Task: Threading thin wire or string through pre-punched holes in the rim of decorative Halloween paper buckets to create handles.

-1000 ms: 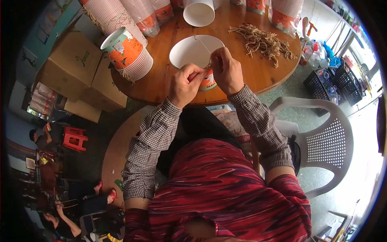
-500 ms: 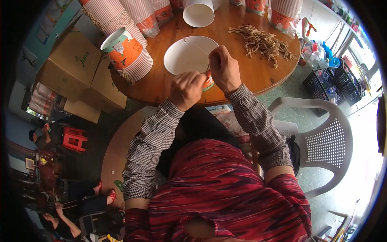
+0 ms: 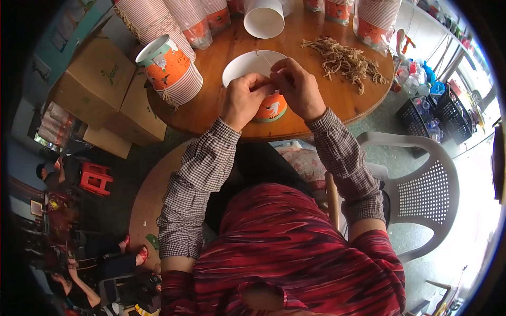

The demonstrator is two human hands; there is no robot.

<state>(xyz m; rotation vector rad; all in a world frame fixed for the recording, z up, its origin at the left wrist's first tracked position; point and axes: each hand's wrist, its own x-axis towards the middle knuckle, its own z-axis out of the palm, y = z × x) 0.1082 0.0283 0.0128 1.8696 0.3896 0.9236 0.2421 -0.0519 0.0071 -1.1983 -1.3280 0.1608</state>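
A paper bucket (image 3: 271, 111), orange with a green base band and white inside, stands tilted at the near table edge in front of me. From its far rim a thin cord (image 3: 267, 59) runs across the opening toward my fingers. My left hand (image 3: 243, 99) and my right hand (image 3: 301, 90) meet over the bucket's near rim, fingertips pinched together on the cord. The fingers hide its end. To the right lies a loose pile of brown twine cords (image 3: 345, 60).
Nested orange buckets (image 3: 171, 68) lean at the table's left, with wrapped stacks (image 3: 190, 21) behind. A white bucket (image 3: 263, 21) lies on its side at the back. Cardboard boxes (image 3: 97, 73) stand left, a plastic chair (image 3: 421, 192) right. Other people sit at the far lower left.
My hands have turned and come closer together, the right one slightly lower. More of the bucket's orange side shows beneath them.
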